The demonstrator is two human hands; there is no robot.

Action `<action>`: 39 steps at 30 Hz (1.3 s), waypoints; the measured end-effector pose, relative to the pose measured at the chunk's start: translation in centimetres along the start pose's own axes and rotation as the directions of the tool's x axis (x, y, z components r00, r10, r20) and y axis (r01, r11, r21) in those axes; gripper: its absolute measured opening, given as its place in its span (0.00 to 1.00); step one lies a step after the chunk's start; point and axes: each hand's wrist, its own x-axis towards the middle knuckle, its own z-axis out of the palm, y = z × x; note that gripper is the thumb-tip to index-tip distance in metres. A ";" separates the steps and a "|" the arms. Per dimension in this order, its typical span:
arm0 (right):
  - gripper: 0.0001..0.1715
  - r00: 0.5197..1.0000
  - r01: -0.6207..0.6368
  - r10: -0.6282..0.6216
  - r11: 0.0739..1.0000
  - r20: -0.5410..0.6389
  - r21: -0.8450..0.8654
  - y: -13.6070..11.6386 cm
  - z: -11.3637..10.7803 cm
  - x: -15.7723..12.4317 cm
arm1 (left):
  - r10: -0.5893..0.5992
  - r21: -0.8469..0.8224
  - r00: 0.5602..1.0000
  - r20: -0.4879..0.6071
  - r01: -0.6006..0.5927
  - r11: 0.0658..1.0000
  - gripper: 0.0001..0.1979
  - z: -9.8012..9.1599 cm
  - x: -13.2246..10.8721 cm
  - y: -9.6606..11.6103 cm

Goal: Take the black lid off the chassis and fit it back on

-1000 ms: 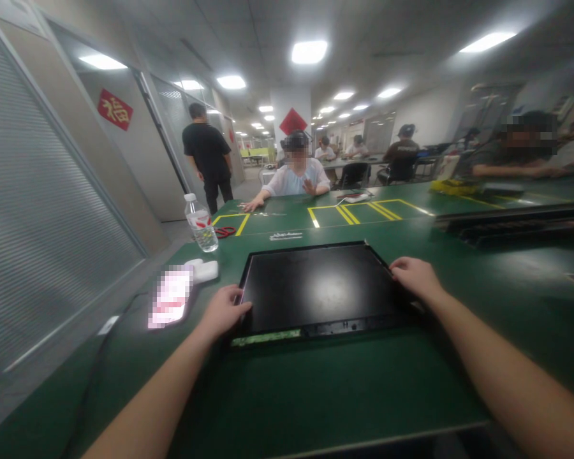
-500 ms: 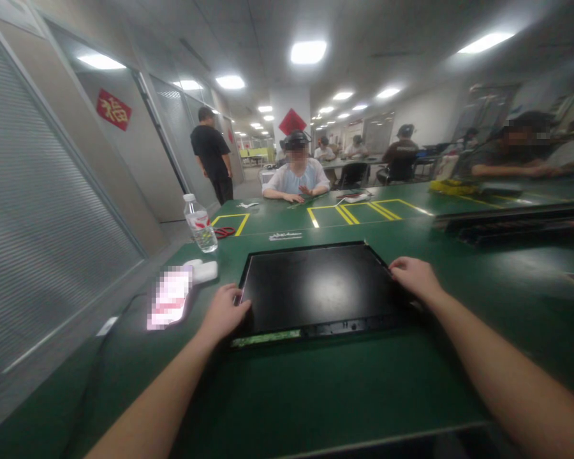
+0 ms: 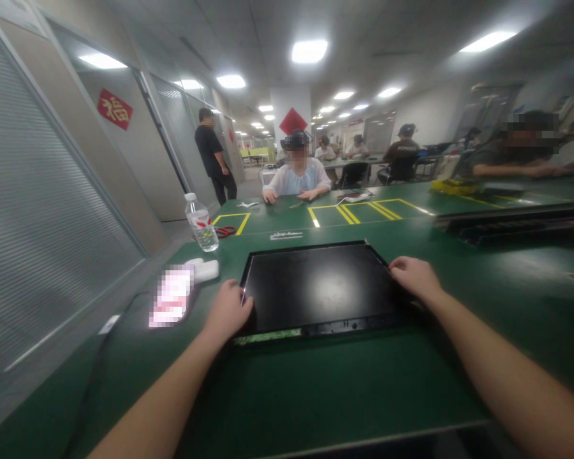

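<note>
black screen (image 3: pixel 316 280) lies flat on the green table (image 3: pixel 325 395), right in front of the person, between both hands. left hand (image 3: pixel 228 309) grasping the screen's left edge, thumb up on the frame, other fingers along the side. right hand (image 3: pixel 416 278) grasping the right edge, fingertips on the side near the far corner, thumb mostly hidden. green strip (image 3: pixel 268 336) shows along the near edge, left part. left of the screen: phone (image 3: pixel 171 296), lit and pixelated, white case (image 3: pixel 205 271) just beside it. beyond those, a water bottle (image 3: pixel 201 223) upright, red scissors (image 3: pixel 226 231) next to it. small white pieces (image 3: pixel 286 236) past the screen's far edge. black cable (image 3: pixel 93 366) runs down the table's left side. across the table a seated person (image 3: pixel 296 175) with both hands on the tabletop; another person (image 3: pixel 213 153) stands behind, left, in black.
</note>
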 end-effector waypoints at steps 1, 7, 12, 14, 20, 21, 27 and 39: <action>0.17 1.000 0.002 -0.002 1.000 0.000 -0.014 -0.2 0.0 -0.1 | 0.009 0.017 1.000 -0.003 -0.009 1.000 0.19 0.0 0.0 0.1; 0.19 1.000 -0.001 0.002 0.997 0.009 -0.082 -1.1 -0.4 -0.7 | 0.054 0.078 0.998 -0.026 -0.052 0.996 0.20 0.1 -0.3 0.4; 0.20 1.000 0.005 -0.003 0.994 0.020 -0.111 -1.3 -0.5 -1.0 | 0.076 0.002 0.995 0.063 -0.076 0.997 0.22 -1.0 -0.6 0.0; 0.19 1.000 0.003 -0.001 0.993 0.022 -0.114 -1.3 -0.5 -1.2 | 0.124 -0.046 0.988 0.090 -0.120 0.992 0.26 -1.7 -0.8 -0.5; 0.19 1.000 0.019 -0.017 0.995 0.017 -0.096 -1.1 -0.5 -1.2 | 0.457 -0.239 0.856 0.240 -0.405 0.883 0.23 -3.5 -1.2 -1.9; 0.19 1.000 0.024 -0.023 0.996 0.019 -0.086 -1.0 -0.5 -1.1 | 0.492 -0.266 0.831 0.260 -0.428 0.864 0.21 -3.6 -1.2 -2.0; 0.17 0.999 0.026 -0.026 1.000 0.019 -0.017 -0.2 -0.4 -0.5 | 0.562 -0.316 0.785 0.260 -0.481 0.818 0.13 -3.9 -1.2 -1.8; 0.20 1.000 0.016 -0.016 0.995 0.005 -0.103 -1.1 -0.4 -1.2 | 0.575 -0.345 0.780 0.248 -0.483 0.804 0.09 -4.3 -1.6 -1.0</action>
